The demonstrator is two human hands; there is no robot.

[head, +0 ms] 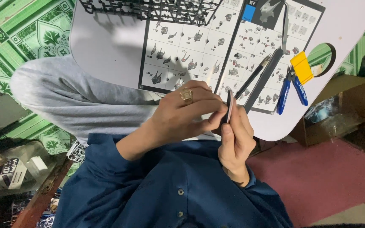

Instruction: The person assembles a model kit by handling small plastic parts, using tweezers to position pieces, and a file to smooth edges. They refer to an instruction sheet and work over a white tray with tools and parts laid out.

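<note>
My left hand (182, 113), with a gold ring on one finger, is pinched shut at the fingertips on a small part that the fingers almost hide. My right hand (235, 141) holds a thin flat sanding stick (229, 105) upright, its edge against the left fingertips. Both hands hover over the near edge of a white lap table (106, 46). Just beyond them an instruction sheet (191, 46) with model-part drawings lies open on the table.
A black plastic parts frame (148, 10) lies at the table's far side. On the sheet rest a hobby knife (253, 76), grey tweezers (271, 69), blue-handled nippers (291, 88) and a yellow block (302, 66). A cardboard box (339, 109) and a red mat (326, 177) sit to the right.
</note>
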